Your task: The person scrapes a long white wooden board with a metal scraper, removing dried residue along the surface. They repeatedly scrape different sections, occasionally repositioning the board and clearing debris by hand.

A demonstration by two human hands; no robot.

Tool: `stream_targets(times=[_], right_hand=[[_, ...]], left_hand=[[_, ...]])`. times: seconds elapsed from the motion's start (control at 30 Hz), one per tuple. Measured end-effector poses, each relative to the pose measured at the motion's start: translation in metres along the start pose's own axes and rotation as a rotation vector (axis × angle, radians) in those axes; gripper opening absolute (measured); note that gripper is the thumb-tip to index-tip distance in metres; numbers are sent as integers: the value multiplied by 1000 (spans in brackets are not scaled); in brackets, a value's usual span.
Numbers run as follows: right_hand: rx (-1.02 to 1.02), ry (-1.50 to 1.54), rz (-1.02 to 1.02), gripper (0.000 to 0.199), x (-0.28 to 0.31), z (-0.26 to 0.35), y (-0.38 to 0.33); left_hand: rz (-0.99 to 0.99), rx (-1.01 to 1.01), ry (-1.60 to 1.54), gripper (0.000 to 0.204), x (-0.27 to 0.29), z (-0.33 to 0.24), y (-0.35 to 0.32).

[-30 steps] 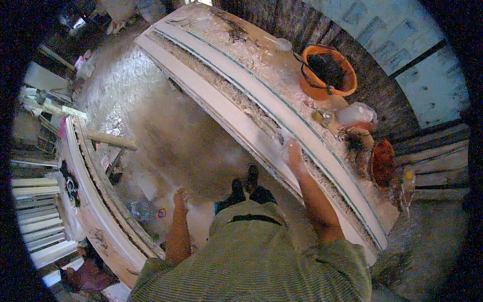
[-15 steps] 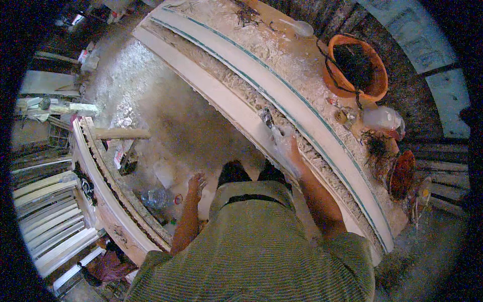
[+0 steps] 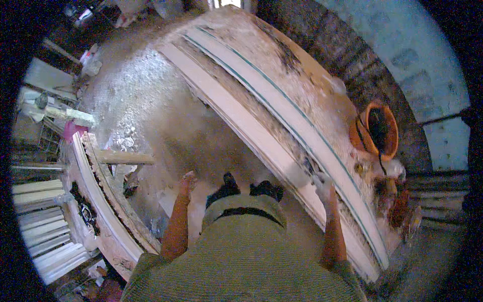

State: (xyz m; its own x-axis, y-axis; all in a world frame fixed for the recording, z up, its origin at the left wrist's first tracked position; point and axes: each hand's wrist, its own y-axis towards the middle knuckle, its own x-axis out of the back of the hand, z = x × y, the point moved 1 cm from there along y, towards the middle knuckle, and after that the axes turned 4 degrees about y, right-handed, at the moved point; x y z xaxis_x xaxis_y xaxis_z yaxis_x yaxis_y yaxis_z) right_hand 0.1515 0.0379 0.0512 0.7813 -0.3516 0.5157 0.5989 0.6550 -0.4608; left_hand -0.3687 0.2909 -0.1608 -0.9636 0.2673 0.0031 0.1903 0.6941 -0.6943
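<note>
My right hand (image 3: 322, 185), whitened with plaster, is closed on a blurred trowel-like tool (image 3: 301, 172) with a pale flat blade. The tool is over the near pale strip (image 3: 236, 118), which runs along the bench's edge. Beyond a rough plaster-filled gap lies a long curved white moulding (image 3: 282, 98) with green lines along both edges. My left hand (image 3: 187, 179) hangs over the floor, left of my feet, away from the bench. It appears to hold nothing, its fingers loosely apart though blurred.
An orange bucket (image 3: 358, 138) with dark contents stands on the bench's far right side. To my left is another curved moulding (image 3: 103, 186), with a wooden bar (image 3: 126, 157) projecting from it. Stacked pale strips (image 3: 45, 226) lie farther left. White dust covers the floor (image 3: 128, 85).
My view has turned and shifted. My right hand and the tool have moved right and nearer along the strip. My left hand has swung slightly forward.
</note>
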Motion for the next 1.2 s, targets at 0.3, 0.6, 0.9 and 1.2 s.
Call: stream_targets(times=[0.3,0.6,0.9,1.2], right_hand=[[360,237,-333,39,-57,117,132],[509,-40,-147,28,-149,294,297],[730,-460,-21,29,-179,344,390],[942,-458,-48,25,-252,402,491]], left_hand=[[-58,-221,-173,51,52,-134,95],[-27,-50,-211,48,67,-216,180],[-309,-113,-246,43,159,-337,190],[-78,-101,-78,36,57,-452,239]])
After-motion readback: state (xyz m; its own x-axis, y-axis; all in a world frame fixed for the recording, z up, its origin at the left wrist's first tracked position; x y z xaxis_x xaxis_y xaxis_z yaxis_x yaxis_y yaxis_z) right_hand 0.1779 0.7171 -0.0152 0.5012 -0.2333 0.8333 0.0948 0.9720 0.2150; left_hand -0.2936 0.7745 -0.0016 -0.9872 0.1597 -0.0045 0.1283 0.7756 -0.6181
